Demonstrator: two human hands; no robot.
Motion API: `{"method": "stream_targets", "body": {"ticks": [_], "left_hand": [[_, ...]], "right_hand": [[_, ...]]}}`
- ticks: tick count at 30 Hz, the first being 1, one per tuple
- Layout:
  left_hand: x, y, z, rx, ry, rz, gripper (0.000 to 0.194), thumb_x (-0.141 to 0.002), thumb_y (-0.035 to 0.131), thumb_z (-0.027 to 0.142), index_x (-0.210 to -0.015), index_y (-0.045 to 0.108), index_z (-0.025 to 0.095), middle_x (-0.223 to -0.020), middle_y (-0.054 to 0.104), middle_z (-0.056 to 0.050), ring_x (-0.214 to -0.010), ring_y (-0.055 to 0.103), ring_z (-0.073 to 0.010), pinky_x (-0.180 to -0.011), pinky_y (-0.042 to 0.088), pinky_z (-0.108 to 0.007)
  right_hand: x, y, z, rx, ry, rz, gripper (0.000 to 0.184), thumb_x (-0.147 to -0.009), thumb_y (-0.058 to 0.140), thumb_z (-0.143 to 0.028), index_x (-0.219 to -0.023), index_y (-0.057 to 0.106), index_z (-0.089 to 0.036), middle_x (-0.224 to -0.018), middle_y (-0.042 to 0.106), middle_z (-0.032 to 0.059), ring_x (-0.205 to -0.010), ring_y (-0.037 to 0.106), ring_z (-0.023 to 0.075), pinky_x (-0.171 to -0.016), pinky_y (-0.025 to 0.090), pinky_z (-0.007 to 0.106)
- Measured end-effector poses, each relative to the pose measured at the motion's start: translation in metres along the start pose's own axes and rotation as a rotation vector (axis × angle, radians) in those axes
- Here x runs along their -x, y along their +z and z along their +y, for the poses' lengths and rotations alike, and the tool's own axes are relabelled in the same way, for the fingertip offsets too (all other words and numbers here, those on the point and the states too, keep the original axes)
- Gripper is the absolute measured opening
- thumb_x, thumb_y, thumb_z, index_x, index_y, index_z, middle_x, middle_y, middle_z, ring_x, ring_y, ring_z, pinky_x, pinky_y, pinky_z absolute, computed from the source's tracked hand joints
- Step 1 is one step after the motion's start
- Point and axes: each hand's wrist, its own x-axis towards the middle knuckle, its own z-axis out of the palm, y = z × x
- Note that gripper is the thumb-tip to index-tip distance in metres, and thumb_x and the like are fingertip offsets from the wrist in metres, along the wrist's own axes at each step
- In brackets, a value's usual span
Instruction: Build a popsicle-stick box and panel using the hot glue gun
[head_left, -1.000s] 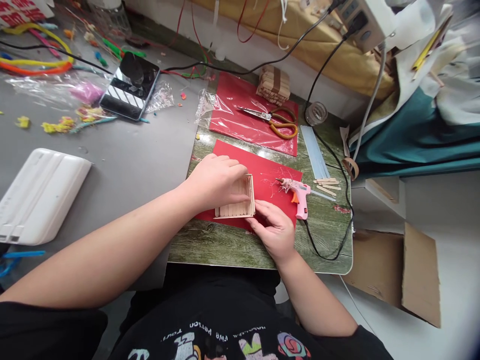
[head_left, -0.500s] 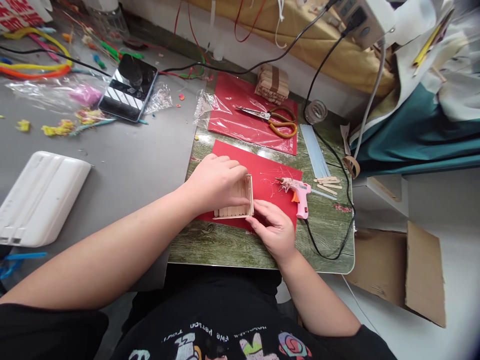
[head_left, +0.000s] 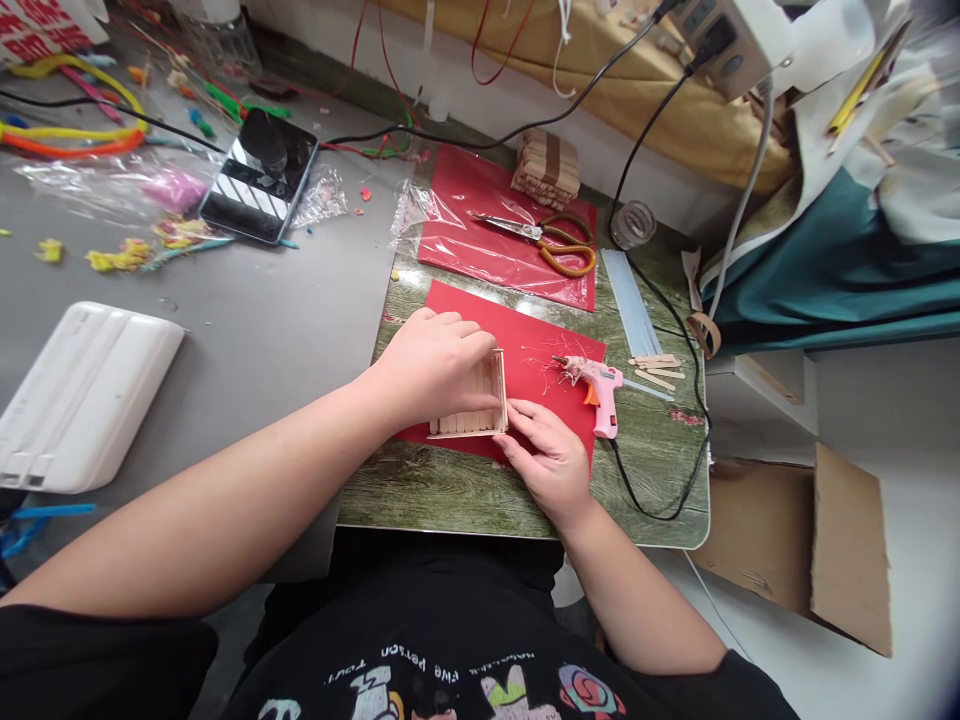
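Observation:
A small tray-like piece of popsicle sticks, with low edges round a slatted base, lies over a red sheet. My left hand reaches across its top from the left, thumb inside and fingers over the far side, gripping it and hiding much of it. At its near right corner my right hand pinches the right edge between thumb and fingers. Just right of that hand rests a pink glue gun, its nozzle pointing left amid glue strings.
Behind the red sheet are scissors, wrapped red sheets and a bundle of sticks. Glue sticks and loose sticks lie right. A black cord curves round the glue gun. A phone and white power bank are left.
Both hands keep their hold on the stick piece with hardly any movement. The whole view has shifted very slightly.

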Motion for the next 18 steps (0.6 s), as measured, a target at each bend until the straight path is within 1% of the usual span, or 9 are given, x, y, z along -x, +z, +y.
{"method": "stream_targets", "body": {"ticks": [4,8,13,16,17,18], "left_hand": [[0.001,-0.001,-0.002,0.016,0.001,0.003,0.059,-0.083,0.078,0.067,-0.118,0.069,0.020,-0.103,0.076,-0.009,-0.099,0.067,-0.0298,-0.081,0.037,-0.040],[0.003,-0.002,0.000,0.027,0.009,-0.002,0.064,-0.080,0.079,0.067,-0.123,0.067,0.021,-0.109,0.076,-0.011,-0.104,0.067,-0.0313,-0.086,0.038,-0.042],[0.002,-0.002,0.005,0.030,0.007,0.020,0.067,-0.081,0.077,0.069,-0.127,0.067,0.021,-0.114,0.076,-0.014,-0.103,0.067,-0.0332,-0.087,0.040,-0.045],[0.001,-0.003,0.007,0.009,0.005,0.016,0.069,-0.081,0.076,0.070,-0.127,0.067,0.021,-0.116,0.076,-0.014,-0.101,0.067,-0.0334,-0.087,0.041,-0.047],[0.000,-0.003,0.008,0.002,0.007,0.013,0.069,-0.081,0.075,0.071,-0.128,0.067,0.021,-0.117,0.076,-0.014,-0.101,0.067,-0.0336,-0.087,0.041,-0.047],[0.000,-0.004,0.009,-0.003,0.010,0.011,0.069,-0.081,0.075,0.072,-0.128,0.066,0.021,-0.118,0.076,-0.014,-0.101,0.067,-0.0339,-0.088,0.041,-0.048]], "right_hand": [[0.001,0.000,0.000,0.016,-0.014,0.058,0.042,-0.094,0.078,-0.027,-0.135,0.075,-0.035,-0.130,0.077,0.0051,-0.115,0.075,0.0271,-0.106,0.063,0.048],[0.002,0.000,-0.003,0.021,0.029,0.098,0.035,-0.092,0.080,-0.028,-0.127,0.079,-0.034,-0.124,0.080,0.0051,-0.112,0.077,0.0276,-0.105,0.063,0.049],[0.005,0.003,-0.005,-0.092,0.115,0.127,0.026,-0.092,0.080,-0.028,-0.117,0.083,-0.032,-0.121,0.080,0.0059,-0.108,0.078,0.0269,-0.090,0.071,0.043],[0.006,0.004,-0.004,-0.124,0.132,0.114,0.026,-0.093,0.079,-0.029,-0.118,0.083,-0.032,-0.124,0.079,0.0055,-0.107,0.079,0.0260,-0.079,0.074,0.038],[0.006,0.004,-0.003,-0.135,0.134,0.112,0.026,-0.093,0.078,-0.029,-0.118,0.083,-0.032,-0.125,0.078,0.0054,-0.106,0.079,0.0256,-0.076,0.074,0.037],[0.006,0.004,-0.003,-0.140,0.128,0.113,0.026,-0.094,0.078,-0.030,-0.119,0.083,-0.032,-0.126,0.078,0.0053,-0.106,0.079,0.0254,-0.077,0.074,0.037]]}}
